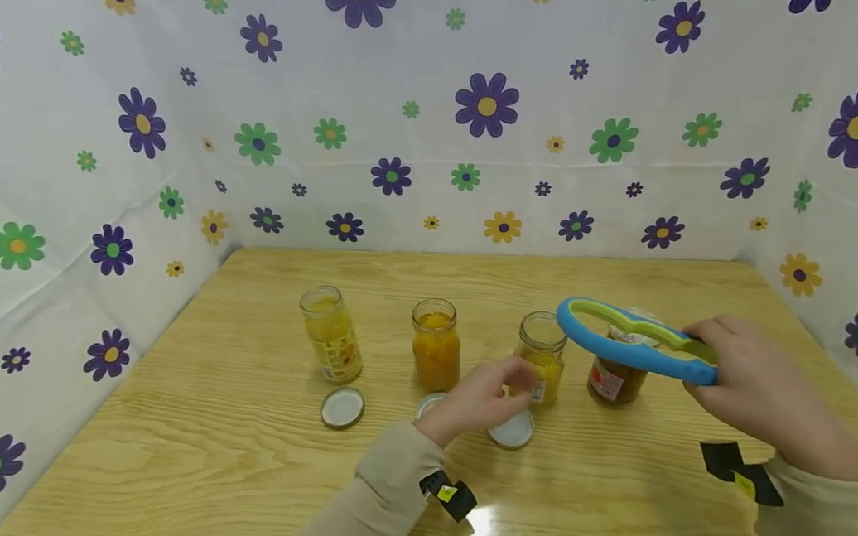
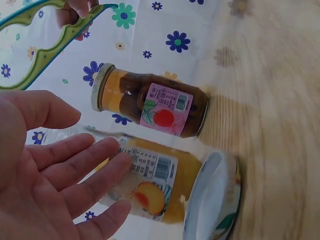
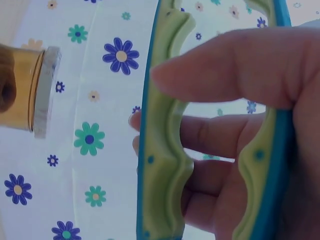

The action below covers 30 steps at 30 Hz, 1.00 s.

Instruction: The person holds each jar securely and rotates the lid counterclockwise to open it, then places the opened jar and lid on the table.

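My right hand (image 1: 761, 378) grips the handles of a blue and green jar opener (image 1: 639, 357), held above the table near the rightmost jar. That jar of dark fruit (image 2: 165, 110) has a red-fruit label and its lid on, and the opener partly hides it in the head view. In the right wrist view the fingers curl round one handle of the opener. My left hand (image 1: 483, 396) holds nothing; its fingers are loosely bent beside a lidless jar of yellow fruit (image 1: 551, 380) with a peach on its label. A loose lid (image 1: 513, 432) lies in front of this jar.
Further left stand a lidless jar of orange fruit (image 1: 435, 356) and a lidless jar of yellow fruit (image 1: 337, 340). A lid (image 1: 342, 408) lies before the leftmost jar, and another lid (image 1: 429, 401) is partly behind my left hand. Flowered cloth (image 1: 413, 68) surrounds the wooden table (image 1: 237, 454).
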Each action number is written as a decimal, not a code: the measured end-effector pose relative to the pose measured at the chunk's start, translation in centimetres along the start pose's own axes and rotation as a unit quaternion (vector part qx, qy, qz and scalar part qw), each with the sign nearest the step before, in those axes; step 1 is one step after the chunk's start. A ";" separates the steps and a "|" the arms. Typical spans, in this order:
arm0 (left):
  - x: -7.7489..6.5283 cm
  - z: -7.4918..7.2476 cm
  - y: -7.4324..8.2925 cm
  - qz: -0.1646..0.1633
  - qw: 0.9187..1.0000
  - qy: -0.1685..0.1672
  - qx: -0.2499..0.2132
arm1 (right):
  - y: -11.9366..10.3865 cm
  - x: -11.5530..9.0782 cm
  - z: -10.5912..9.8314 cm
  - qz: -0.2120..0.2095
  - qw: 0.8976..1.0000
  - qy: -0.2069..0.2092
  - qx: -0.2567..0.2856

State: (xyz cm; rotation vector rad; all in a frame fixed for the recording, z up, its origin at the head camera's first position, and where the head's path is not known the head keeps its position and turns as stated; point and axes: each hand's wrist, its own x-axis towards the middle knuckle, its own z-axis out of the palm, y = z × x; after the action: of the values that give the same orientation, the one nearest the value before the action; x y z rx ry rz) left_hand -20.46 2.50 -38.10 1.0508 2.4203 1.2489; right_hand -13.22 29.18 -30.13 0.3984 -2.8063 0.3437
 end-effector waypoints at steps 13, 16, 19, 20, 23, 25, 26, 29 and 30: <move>2.3 3.0 0.9 0.010 0.998 -0.027 -0.058 | 0.9 -0.1 -0.5 0.066 0.997 -0.021 -0.017; 2.7 3.6 1.3 0.004 0.998 -0.023 -0.058 | 0.9 0.1 -0.7 0.086 0.995 -0.043 -0.004; 3.1 4.1 1.7 -0.007 0.997 -0.014 -0.074 | 0.9 0.2 -0.7 0.099 0.993 -0.061 0.004; 3.2 4.2 1.8 -0.011 0.996 -0.011 -0.083 | 0.8 0.2 -0.7 0.103 0.992 -0.067 0.005; 3.7 4.6 2.0 -0.023 0.994 0.000 -0.107 | 0.9 0.2 -0.7 0.104 0.992 -0.076 0.006; 4.0 4.9 2.1 -0.030 0.993 0.007 -0.111 | 0.9 0.2 -0.6 0.102 0.992 -0.077 0.005; 4.2 5.0 2.2 -0.032 0.993 0.010 -0.112 | 1.0 0.1 -0.6 0.102 0.992 -0.077 0.004; 4.7 5.3 2.4 -0.037 0.994 0.022 -0.105 | 1.2 0.0 -0.6 0.097 0.993 -0.072 -0.001; 4.9 5.5 2.5 -0.037 0.994 0.025 -0.104 | 1.2 0.0 -0.6 0.098 0.993 -0.073 -0.002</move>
State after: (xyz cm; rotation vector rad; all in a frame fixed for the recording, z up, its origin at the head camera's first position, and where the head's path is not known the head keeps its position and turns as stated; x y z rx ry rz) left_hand -20.08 10.18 -38.91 0.8728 2.2807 1.4795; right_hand -13.47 30.46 -29.76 0.1525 -2.9966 0.3652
